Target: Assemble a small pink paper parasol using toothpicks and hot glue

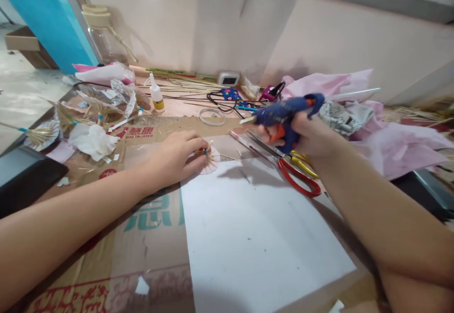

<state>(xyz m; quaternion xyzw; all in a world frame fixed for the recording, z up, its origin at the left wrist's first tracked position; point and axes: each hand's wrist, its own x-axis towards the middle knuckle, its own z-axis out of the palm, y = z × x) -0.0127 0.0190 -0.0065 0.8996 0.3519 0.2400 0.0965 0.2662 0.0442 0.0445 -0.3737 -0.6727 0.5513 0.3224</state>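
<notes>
My left hand point(179, 157) rests on the cardboard point(149, 228), its fingers pinched on a small pink paper umbrella point(212, 159) with thin wooden ribs. My right hand point(308, 135) is wrapped round a blue glue gun point(283, 112) with an orange trigger. The gun's nozzle points left and hovers above and to the right of the umbrella. A white paper sheet point(255, 237) lies in front of both hands.
Red-handled scissors point(300, 180) and yellow-handled pliers point(303, 164) lie under my right hand. A small glue bottle point(156, 96), a tape ring point(212, 117), bamboo sticks point(184, 86), pink paper point(390, 147) and unfinished umbrellas point(53, 128) surround the work area. A dark tablet point(24, 176) sits at the left.
</notes>
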